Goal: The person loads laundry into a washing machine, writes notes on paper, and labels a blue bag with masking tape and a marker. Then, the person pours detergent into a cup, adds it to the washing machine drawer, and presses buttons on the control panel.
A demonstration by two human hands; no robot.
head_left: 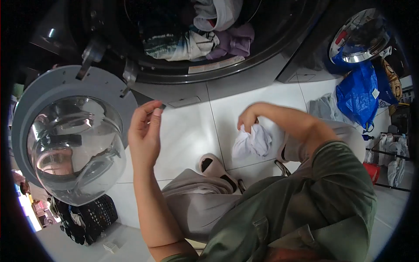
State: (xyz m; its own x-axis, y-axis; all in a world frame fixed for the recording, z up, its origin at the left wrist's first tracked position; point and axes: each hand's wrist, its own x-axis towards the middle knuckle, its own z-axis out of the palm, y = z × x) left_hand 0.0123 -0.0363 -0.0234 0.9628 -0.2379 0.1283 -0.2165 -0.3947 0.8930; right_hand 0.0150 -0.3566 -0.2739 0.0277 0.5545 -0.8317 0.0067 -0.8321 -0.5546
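My right hand is closed on a bunched white cloth, which hangs low over the floor tiles between my legs. My left hand is raised beside the glass door, holding nothing that I can make out, its fingers loosely bent and apart from the thumb. Ahead, the drum opening of a washing machine holds several pieces of laundry. Among them are a white garment partly out of the top of view, a purple one and a white-and-dark patterned one.
The round glass door hangs wide open at left. Below it stands a black perforated basket with cloth in it. At right are a second machine, a blue bag, a grey plastic bag and a rack.
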